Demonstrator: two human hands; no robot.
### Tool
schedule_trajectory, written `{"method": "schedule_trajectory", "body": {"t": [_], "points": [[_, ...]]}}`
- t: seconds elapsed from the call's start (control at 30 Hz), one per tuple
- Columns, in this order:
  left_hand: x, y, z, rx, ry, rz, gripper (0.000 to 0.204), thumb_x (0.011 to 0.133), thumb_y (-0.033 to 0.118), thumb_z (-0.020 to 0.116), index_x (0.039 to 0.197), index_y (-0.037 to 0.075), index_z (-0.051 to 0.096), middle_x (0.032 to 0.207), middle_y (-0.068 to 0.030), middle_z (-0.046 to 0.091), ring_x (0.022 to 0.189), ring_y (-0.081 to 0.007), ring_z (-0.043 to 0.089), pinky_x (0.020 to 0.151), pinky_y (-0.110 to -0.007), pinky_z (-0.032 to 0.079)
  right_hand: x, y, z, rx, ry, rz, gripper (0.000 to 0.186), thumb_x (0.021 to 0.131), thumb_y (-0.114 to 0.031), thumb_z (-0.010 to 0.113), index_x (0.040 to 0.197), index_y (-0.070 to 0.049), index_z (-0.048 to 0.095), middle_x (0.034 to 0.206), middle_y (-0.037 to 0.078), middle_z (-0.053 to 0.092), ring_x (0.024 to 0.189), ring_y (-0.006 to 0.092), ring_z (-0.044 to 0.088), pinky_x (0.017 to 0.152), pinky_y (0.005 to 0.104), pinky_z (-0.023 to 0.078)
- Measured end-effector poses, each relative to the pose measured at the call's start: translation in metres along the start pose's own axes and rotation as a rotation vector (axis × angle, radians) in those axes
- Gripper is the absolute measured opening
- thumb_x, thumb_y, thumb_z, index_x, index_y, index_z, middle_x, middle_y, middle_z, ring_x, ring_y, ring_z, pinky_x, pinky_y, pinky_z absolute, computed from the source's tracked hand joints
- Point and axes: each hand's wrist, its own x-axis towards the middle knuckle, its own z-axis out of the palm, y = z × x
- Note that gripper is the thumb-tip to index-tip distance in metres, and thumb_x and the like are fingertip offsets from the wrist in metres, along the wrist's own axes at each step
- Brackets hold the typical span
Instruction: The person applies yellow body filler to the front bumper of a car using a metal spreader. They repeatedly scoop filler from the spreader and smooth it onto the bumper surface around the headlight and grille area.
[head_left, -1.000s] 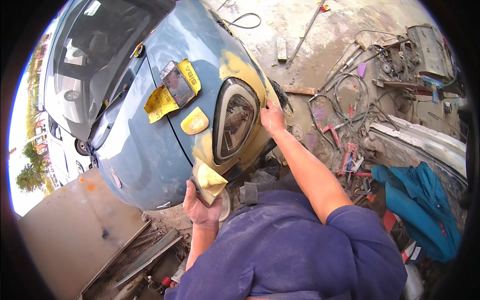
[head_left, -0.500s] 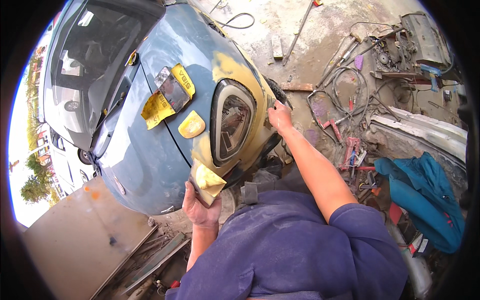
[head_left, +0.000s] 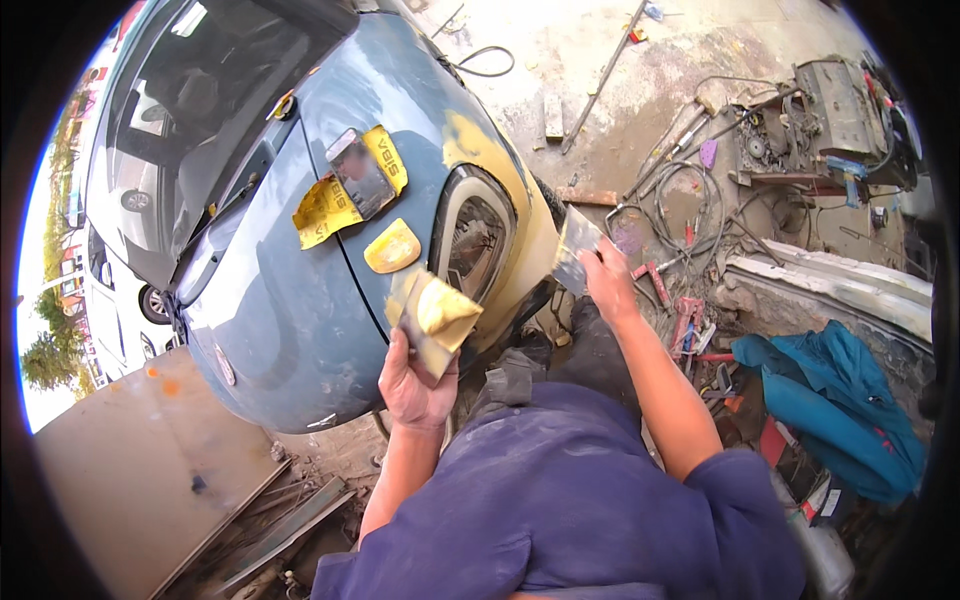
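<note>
My left hand (head_left: 418, 385) grips a flat mixing board (head_left: 405, 305) with a mound of yellow body filler (head_left: 442, 308) on it. In my right hand (head_left: 610, 275) is a thin flat putty spreader (head_left: 575, 248), pinched at one edge and smeared with filler. The spreader is beside the filler-coated front corner (head_left: 525, 205) of a blue-grey car (head_left: 270, 300). Between my hands lies the headlight (head_left: 475, 235), rimmed with filler. On the hood are a yellow-topped block (head_left: 392, 246), a yellow sheet (head_left: 325, 212) and a dark phone-like slab (head_left: 362, 180).
Hoses (head_left: 690, 200), a red-handled tool (head_left: 652, 280) and a greasy machine part (head_left: 770, 130) litter the floor on the right. A teal cloth (head_left: 840, 400) lies near the lower right. At the lower left is a large tan panel (head_left: 150, 470) beside metal strips (head_left: 290, 530).
My right hand has drawn back from the car's front corner toward me, bringing the spreader into plain view. The board in my left hand has shifted slightly right and up.
</note>
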Motion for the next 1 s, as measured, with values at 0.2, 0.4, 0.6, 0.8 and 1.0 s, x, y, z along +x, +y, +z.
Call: {"method": "schedule_trajectory", "body": {"t": [0.2,0.4,0.6,0.8,1.0], "points": [[0.016,-0.009,0.011,-0.028,-0.213,-0.088,0.043,0.112,0.036,0.062,0.149,0.015,0.063,0.144,-0.0033,0.072,0.132,-0.0258,0.068,0.110,-0.047,0.055,-0.073,-0.122,-0.026,-0.192,0.099,-0.583,0.043,0.095,0.003,0.064,0.137,-0.004,0.073,0.124,0.019,0.070,0.110,0.0358,0.068,0.099,0.0430,0.054],[0.002,-0.004,0.035,0.073,-0.341,-0.029,0.047,0.113,0.033,0.059,0.152,0.007,0.058,0.147,-0.0094,0.069,0.134,-0.0279,0.066,0.114,-0.046,0.052,-0.113,-0.171,-0.011,-0.517,0.199,-0.963,0.050,0.091,-0.002,0.069,0.137,-0.017,0.078,0.135,0.013,0.066,0.129,0.0336,0.062,0.114,0.0524,0.050],[-0.002,-0.001,0.030,0.212,-0.326,0.157,0.049,0.116,0.032,0.054,0.152,-0.001,0.054,0.148,-0.0160,0.066,0.134,-0.0305,0.066,0.116,-0.047,0.051,-0.145,-0.161,0.017,-0.644,0.105,-0.924,0.043,0.087,-0.007,0.070,0.126,-0.020,0.084,0.135,0.010,0.068,0.129,0.0319,0.062,0.119,0.0545,0.044],[0.015,0.032,0.011,0.162,-0.163,0.250,0.037,0.112,0.037,0.065,0.133,0.006,0.068,0.131,-0.0073,0.075,0.123,-0.0251,0.071,0.106,-0.044,0.055,-0.145,-0.076,0.034,-0.122,-0.030,-0.461,0.040,0.100,0.000,0.056,0.133,-0.009,0.077,0.125,0.013,0.075,0.117,0.0321,0.071,0.107,0.0415,0.055],[0.003,0.040,0.000,0.208,-0.209,0.238,0.044,0.114,0.034,0.059,0.143,0.001,0.064,0.142,-0.0119,0.071,0.132,-0.0281,0.068,0.112,-0.045,0.052,-0.061,0.052,0.066,0.890,-0.005,0.540,0.036,0.106,-0.006,0.050,0.138,-0.003,0.066,0.122,0.011,0.076,0.108,0.0233,0.076,0.095,0.0377,0.061]]}}
